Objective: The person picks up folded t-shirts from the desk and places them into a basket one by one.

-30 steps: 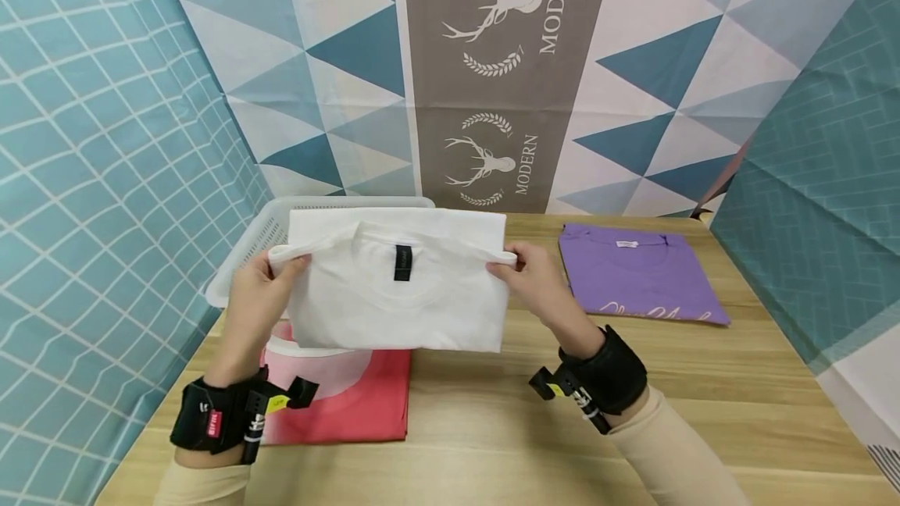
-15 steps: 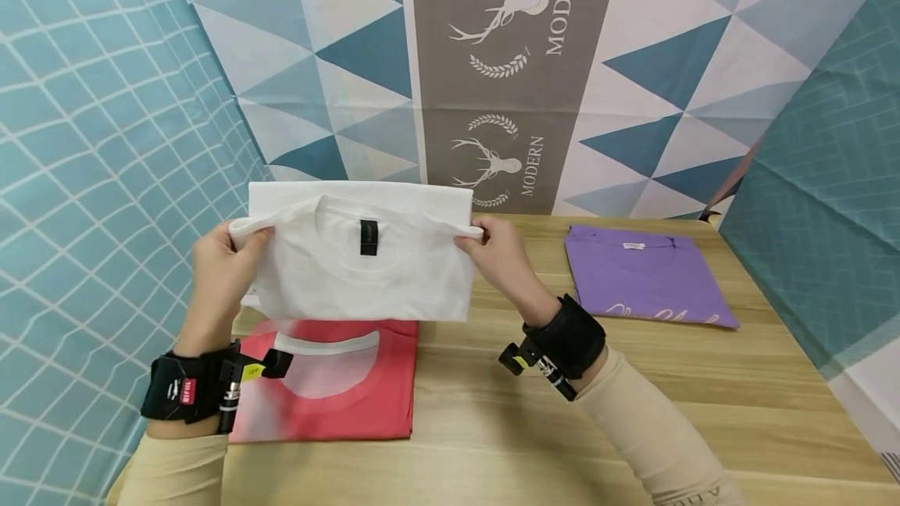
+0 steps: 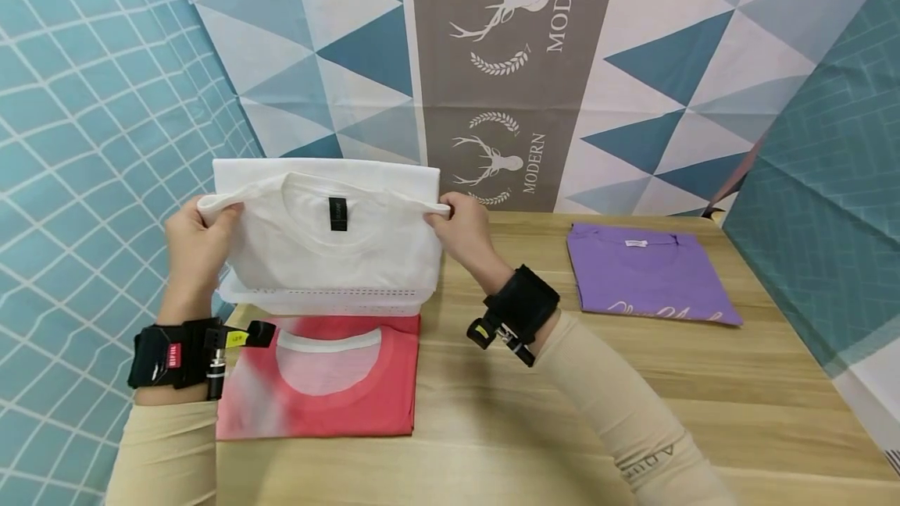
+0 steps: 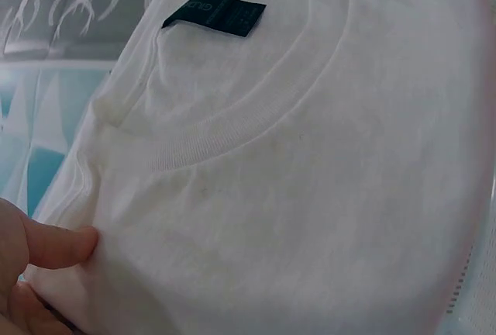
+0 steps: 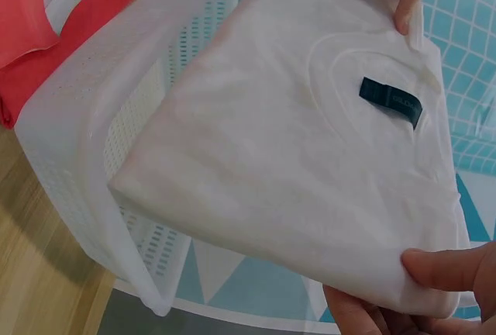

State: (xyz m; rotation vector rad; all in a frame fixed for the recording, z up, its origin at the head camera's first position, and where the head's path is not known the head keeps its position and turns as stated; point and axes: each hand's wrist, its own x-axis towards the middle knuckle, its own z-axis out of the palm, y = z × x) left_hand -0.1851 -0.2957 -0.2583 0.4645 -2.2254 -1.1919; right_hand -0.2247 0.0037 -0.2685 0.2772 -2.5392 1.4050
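Observation:
A folded white T-shirt (image 3: 337, 240) with a black neck label hangs between my two hands above a white plastic basket (image 3: 323, 301). My left hand (image 3: 200, 244) pinches its left shoulder corner, thumb in front. At the opposite corner my right hand (image 3: 464, 233) pinches the cloth the same way. In the right wrist view the shirt (image 5: 287, 133) slants over the open basket (image 5: 85, 118), whose perforated walls show. The shirt hides most of the basket in the head view. The left wrist view shows the collar and the left thumb (image 4: 62, 246) on the cloth.
A folded red and pink T-shirt (image 3: 380, 404) lies in front of the basket on the wooden table (image 3: 506, 428). To the right lies a folded purple T-shirt (image 3: 647, 276). A tiled-pattern sheet (image 3: 84, 178) borders the left side, and a patterned cloth hangs behind.
Both hands have carried the white T-shirt to the left and farther back, over the basket. The red and purple T-shirts stay on the table.

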